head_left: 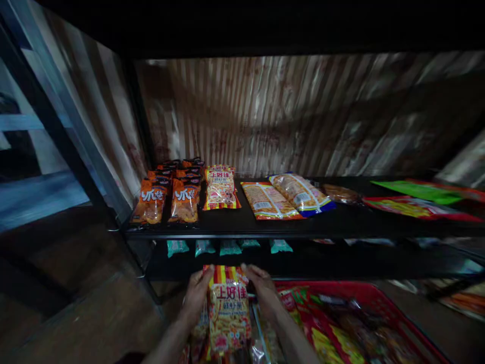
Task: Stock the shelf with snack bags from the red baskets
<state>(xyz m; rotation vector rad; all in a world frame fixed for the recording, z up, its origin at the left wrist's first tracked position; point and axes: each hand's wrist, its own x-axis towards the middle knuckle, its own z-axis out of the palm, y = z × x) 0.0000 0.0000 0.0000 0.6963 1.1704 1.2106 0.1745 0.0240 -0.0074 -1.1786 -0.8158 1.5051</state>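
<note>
While my left grip (196, 296) and right grip (262, 285) each pinch an upper corner of a yellow-and-red snack packet (229, 316), it faces me with its lettering upright, over other bagged snacks. Near my right forearm, a red basket (390, 306) holds more bags. Beyond my grip, turquoise packets (230, 247) line the lower level; above, on the black shelf (223, 222), a matching packet (221, 188) sits between rows of orange packets (184, 202) and two flat-lying bags (270, 200).
</note>
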